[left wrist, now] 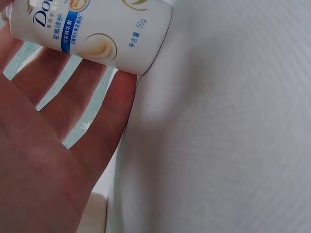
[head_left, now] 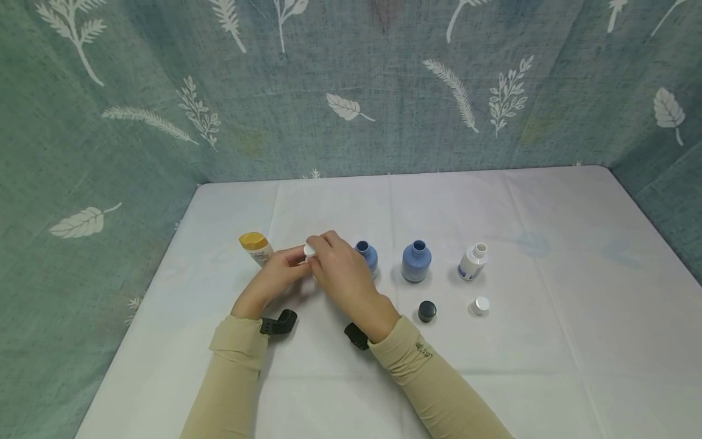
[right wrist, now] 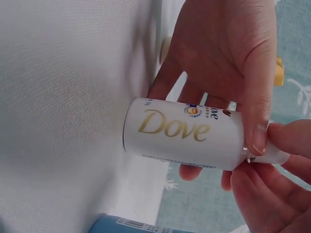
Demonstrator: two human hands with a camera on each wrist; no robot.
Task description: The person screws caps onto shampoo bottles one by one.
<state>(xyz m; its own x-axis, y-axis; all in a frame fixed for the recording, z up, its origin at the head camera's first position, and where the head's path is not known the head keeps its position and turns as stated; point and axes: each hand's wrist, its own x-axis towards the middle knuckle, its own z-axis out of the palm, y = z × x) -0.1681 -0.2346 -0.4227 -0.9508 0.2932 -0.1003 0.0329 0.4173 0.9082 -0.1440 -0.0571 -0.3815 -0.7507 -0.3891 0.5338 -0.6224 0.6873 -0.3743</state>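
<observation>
Mid-frame in the right wrist view, the bottle (right wrist: pixel 182 133) is gripped by the left hand (right wrist: pixel 218 53), its cap (right wrist: pixel 276 154) pinched by the right hand (right wrist: pixel 269 194); a loose hold could let the bottle turn or the cap slip.

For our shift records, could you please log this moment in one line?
left hand: holds Dove bottle | right hand: pinches white cap | blue bottles: uncapped

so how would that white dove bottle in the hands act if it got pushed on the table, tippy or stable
The Dove bottle probably feels stiff: its wall shows no dent where the left hand holds it. Taller than wide, it could tip if pushed near the top. Knocked over, its round body would likely roll.
</observation>
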